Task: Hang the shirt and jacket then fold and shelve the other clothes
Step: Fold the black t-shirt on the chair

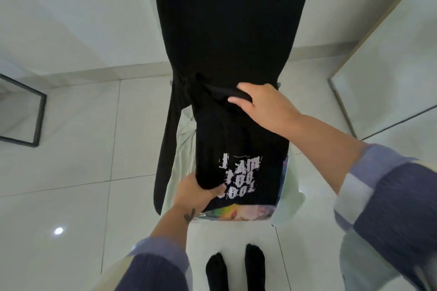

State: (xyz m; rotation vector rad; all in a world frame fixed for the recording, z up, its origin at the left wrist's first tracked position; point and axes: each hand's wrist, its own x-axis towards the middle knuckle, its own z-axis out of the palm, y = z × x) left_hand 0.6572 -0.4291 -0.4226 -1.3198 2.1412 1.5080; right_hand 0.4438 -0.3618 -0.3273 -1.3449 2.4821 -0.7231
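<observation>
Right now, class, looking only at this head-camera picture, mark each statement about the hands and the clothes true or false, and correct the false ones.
1. The right hand grips a fold of the black T-shirt. True.
2. The T-shirt's print is red. False: it is white lettering.
3. The left hand holds the T-shirt's near edge. True.
4. The T-shirt hangs on a hanger. False: it lies on a pile, over a colourful garment.
5. The person wears white shoes. False: black socks.

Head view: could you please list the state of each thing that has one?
Black T-shirt: partly folded, gripped at both ends.
Left hand: shut on the T-shirt's near edge.
Right hand: shut on the T-shirt's far fold.
Green garment: spread flat beneath the T-shirt.
Colourful garment: lying under the T-shirt, mostly covered.
</observation>
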